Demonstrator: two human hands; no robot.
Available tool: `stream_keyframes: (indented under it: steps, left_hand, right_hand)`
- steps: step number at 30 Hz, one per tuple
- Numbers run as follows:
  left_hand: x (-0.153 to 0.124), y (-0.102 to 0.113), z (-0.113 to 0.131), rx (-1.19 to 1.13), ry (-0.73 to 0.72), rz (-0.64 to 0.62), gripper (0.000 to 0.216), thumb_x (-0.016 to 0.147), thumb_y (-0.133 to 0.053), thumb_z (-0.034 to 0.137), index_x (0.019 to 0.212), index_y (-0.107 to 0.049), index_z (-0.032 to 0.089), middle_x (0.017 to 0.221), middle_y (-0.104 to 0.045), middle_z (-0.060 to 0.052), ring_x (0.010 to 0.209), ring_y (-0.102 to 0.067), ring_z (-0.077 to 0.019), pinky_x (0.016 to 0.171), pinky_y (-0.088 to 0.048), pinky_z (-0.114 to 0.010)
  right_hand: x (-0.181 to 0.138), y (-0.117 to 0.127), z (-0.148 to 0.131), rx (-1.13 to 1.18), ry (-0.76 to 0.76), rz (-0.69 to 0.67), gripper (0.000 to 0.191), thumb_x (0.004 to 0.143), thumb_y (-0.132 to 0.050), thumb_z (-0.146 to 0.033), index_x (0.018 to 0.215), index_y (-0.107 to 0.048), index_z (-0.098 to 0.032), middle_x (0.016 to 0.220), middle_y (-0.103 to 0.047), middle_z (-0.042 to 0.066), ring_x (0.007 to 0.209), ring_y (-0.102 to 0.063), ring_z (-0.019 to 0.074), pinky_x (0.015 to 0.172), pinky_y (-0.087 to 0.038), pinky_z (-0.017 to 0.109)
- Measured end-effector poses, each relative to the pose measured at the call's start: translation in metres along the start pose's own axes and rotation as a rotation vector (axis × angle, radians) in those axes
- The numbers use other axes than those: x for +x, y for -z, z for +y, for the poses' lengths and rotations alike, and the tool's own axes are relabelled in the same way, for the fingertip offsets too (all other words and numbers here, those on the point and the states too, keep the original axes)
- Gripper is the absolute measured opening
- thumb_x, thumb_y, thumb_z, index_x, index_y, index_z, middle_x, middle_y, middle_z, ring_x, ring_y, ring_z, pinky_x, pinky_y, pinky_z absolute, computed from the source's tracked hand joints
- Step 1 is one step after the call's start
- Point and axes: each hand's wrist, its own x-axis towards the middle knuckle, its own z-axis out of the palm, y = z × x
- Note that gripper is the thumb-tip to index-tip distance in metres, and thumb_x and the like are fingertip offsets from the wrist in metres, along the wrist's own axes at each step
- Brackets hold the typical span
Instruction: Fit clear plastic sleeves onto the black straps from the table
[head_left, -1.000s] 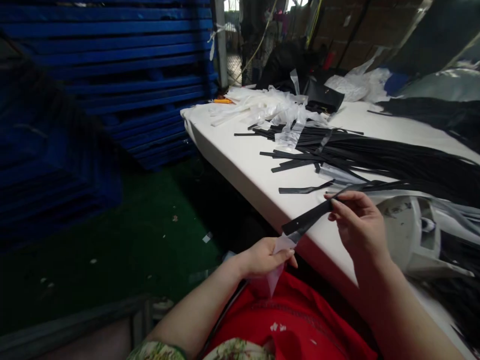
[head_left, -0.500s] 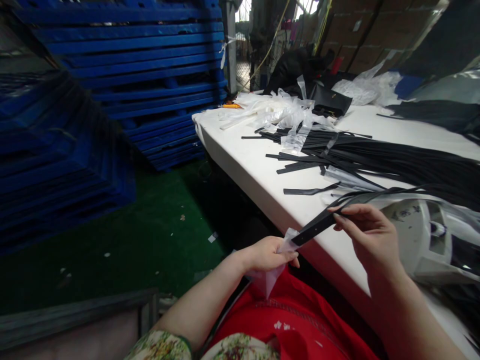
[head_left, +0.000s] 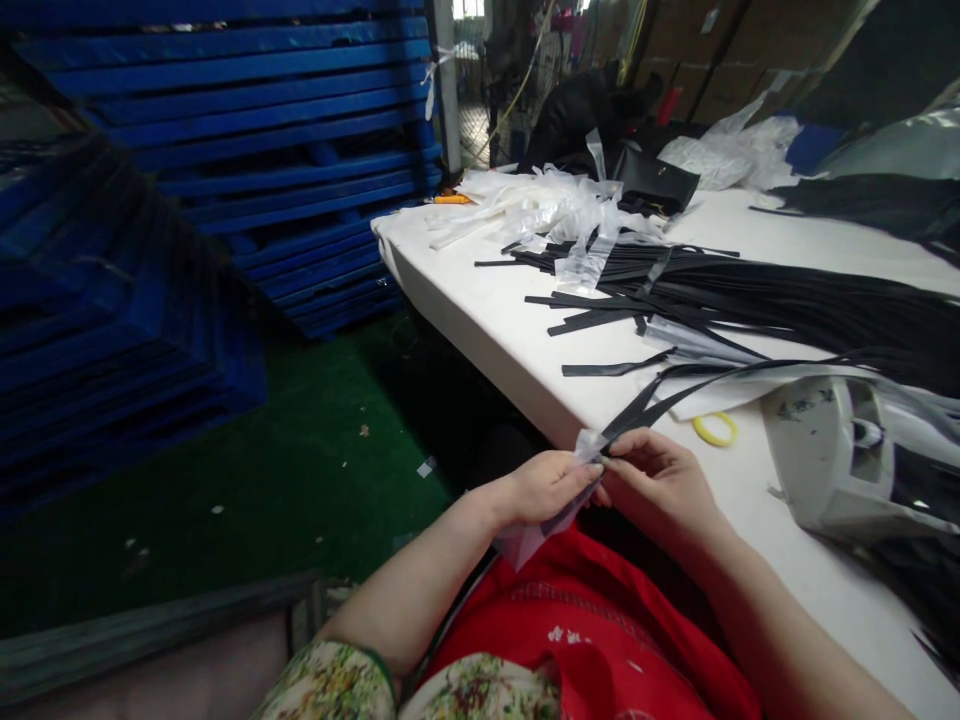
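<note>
Black strap (head_left: 679,388), yellow ring (head_left: 714,429), white table (head_left: 495,320), blue pallets (head_left: 247,150)

Left hand (head_left: 544,487) and right hand (head_left: 656,480) met close before torso, fingertips pinched together, forearms angled inward, bare.

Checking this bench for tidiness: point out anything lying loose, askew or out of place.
A single black strap lies apart from the main bundle of straps. Clear plastic sleeves sit in a crumpled heap at the far end. A yellow ring lies loose near the table edge. Scraps dot the green floor.
</note>
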Motion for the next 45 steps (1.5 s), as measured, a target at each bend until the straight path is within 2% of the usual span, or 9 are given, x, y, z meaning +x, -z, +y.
stream_keyframes:
  steps: [6, 11, 15, 20, 23, 27, 35, 41, 45]
  left_hand:
    - [0.005, 0.021, 0.002, 0.025, 0.019, 0.089, 0.063, 0.099, -0.031, 0.057, 0.078, -0.070, 0.013, 0.075, -0.065, -0.005, 0.070, -0.060, -0.0148, 0.074, -0.046, -0.024]
    - [0.005, 0.021, 0.006, -0.027, 0.006, -0.058, 0.062, 0.098, -0.034, 0.060, 0.081, -0.070, 0.013, 0.080, -0.068, -0.005, 0.072, -0.061, -0.0136, 0.075, -0.047, -0.023]
    - [0.008, 0.008, 0.005, -0.048, 0.036, -0.080, 0.056, 0.101, -0.034, 0.052, 0.088, -0.071, 0.012, 0.083, -0.069, -0.006, 0.074, -0.062, -0.0141, 0.077, -0.048, -0.024]
    - [0.006, 0.003, 0.000, -0.040, -0.057, 0.134, 0.035, 0.099, -0.045, 0.038, 0.112, -0.067, 0.013, 0.112, -0.067, -0.009, 0.106, -0.062, -0.0210, 0.098, -0.046, -0.032]
    - [0.002, 0.004, 0.001, 0.064, -0.103, 0.256, 0.033, 0.094, -0.055, 0.033, 0.123, -0.061, 0.018, 0.126, -0.061, -0.010, 0.120, -0.056, -0.0226, 0.107, -0.040, -0.035]
    - [0.002, 0.006, -0.001, 0.191, -0.090, 0.291, 0.035, 0.087, -0.066, 0.028, 0.120, -0.061, 0.020, 0.122, -0.059, -0.010, 0.117, -0.055, -0.0225, 0.106, -0.041, -0.036]
    - [0.021, 0.007, -0.009, 0.201, -0.068, 0.291, 0.016, 0.085, -0.068, 0.024, 0.074, -0.061, 0.015, 0.098, -0.066, -0.006, 0.096, -0.062, -0.0183, 0.092, -0.047, -0.030]
    - [0.026, -0.001, 0.008, 0.530, -0.087, 0.411, 0.012, 0.084, -0.069, 0.029, 0.078, -0.065, 0.019, 0.105, -0.060, -0.005, 0.103, -0.059, -0.0214, 0.096, -0.048, -0.035]
    - [0.030, 0.012, 0.027, 0.477, -0.183, 0.593, 0.032, 0.082, -0.071, 0.029, 0.110, -0.062, 0.017, 0.128, -0.051, -0.012, 0.113, -0.056, -0.0242, 0.101, -0.047, -0.040]
  right_hand:
    - [-0.015, 0.018, 0.012, 0.071, -0.105, 0.152, 0.025, 0.078, -0.076, -0.042, 0.087, -0.074, -0.019, 0.087, -0.073, 0.008, 0.073, -0.066, 0.0159, 0.063, -0.054, 0.023]
    - [0.002, 0.021, 0.019, 0.595, -0.507, -0.071, 0.051, 0.068, -0.079, -0.053, 0.102, -0.070, -0.016, 0.105, -0.072, 0.014, 0.094, -0.070, 0.0249, 0.077, -0.059, 0.033]
    - [0.026, 0.002, 0.004, 0.871, -0.615, 0.078, 0.035, 0.075, -0.074, -0.037, 0.102, -0.067, -0.016, 0.094, -0.073, 0.010, 0.087, -0.070, 0.0243, 0.076, -0.061, 0.038]
    - [0.041, -0.019, -0.004, 0.854, -0.617, 0.238, 0.005, 0.083, -0.067, -0.018, 0.086, -0.063, -0.017, 0.063, -0.062, -0.002, 0.056, -0.060, 0.0116, 0.058, -0.057, 0.025]
    - [0.039, -0.026, 0.002, 0.836, -0.577, 0.254, 0.012, 0.085, -0.068, -0.026, 0.080, -0.061, -0.018, 0.061, -0.058, -0.003, 0.055, -0.059, 0.0114, 0.057, -0.056, 0.024]
    - [0.035, -0.026, 0.010, 0.758, -0.518, 0.298, 0.017, 0.085, -0.070, -0.031, 0.077, -0.062, -0.018, 0.070, -0.065, 0.000, 0.065, -0.062, 0.0132, 0.059, -0.056, 0.024]
    - [0.023, -0.028, 0.021, 0.704, -0.461, 0.168, 0.034, 0.071, -0.081, -0.048, 0.077, -0.063, -0.020, 0.072, -0.066, -0.001, 0.064, -0.064, 0.0165, 0.057, -0.057, 0.028]
    - [0.028, -0.044, 0.013, 0.816, -0.502, 0.208, 0.027, 0.080, -0.077, -0.038, 0.075, -0.059, -0.018, 0.069, -0.063, -0.001, 0.059, -0.060, 0.0112, 0.050, -0.053, 0.019]
    - [0.049, -0.057, -0.006, 0.889, -0.554, 0.328, 0.029, 0.096, -0.055, -0.040, 0.075, -0.054, -0.019, 0.068, -0.061, -0.001, 0.058, -0.060, 0.0115, 0.051, -0.055, 0.021]
